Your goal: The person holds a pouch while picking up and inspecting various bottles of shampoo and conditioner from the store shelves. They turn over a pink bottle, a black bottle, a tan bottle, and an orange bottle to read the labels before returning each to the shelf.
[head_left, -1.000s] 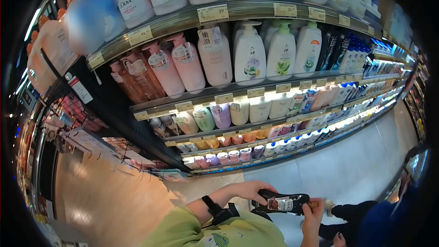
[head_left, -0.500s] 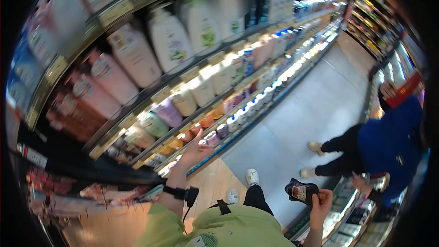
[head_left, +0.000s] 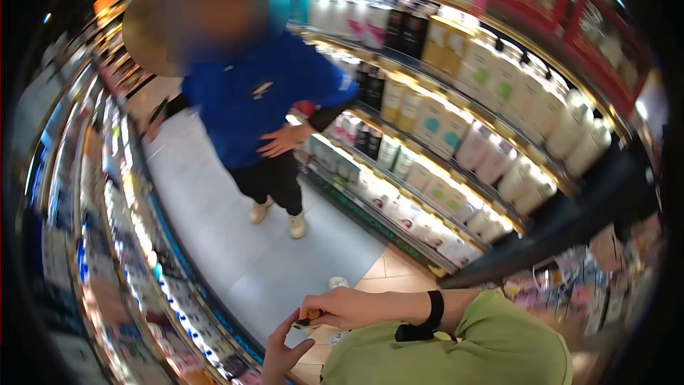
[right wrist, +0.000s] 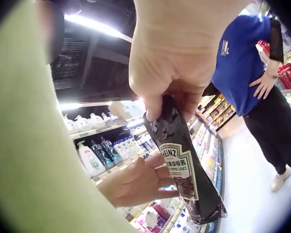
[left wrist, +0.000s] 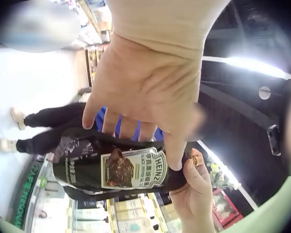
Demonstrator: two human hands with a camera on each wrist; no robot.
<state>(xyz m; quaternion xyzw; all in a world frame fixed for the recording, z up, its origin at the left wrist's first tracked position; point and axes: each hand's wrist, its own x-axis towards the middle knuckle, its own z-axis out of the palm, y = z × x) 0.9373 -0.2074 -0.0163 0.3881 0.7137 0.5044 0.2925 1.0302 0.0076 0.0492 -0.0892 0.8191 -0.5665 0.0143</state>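
My right hand [head_left: 331, 310] grips a black Heinz black pepper sauce pouch [right wrist: 182, 167] by its capped top end. The gold cap [head_left: 313, 314] shows among its fingers in the head view, where the pouch is nearly edge-on. In the right wrist view the pouch hangs tilted, label outward. My left hand [head_left: 285, 356] is spread close beside it. From the left wrist, my left thumb overlaps the pouch front, while the straight fingers pass behind its upper edge. The right hand's fingertips [left wrist: 191, 167] appear at the cap end there.
A person in a blue top [head_left: 249, 107] stands ahead in the aisle, one hand on the hip. Lit shelves of bottles and boxes [head_left: 442, 128] run along the right, more shelves [head_left: 135, 242] along the left. Pale floor [head_left: 206, 192] lies between.
The view has swung from the body-wash shelves to the person in blue. My left hand held the pouch, then reached out beside the shelves, and is now back at the pouch; the right keeps its grip.
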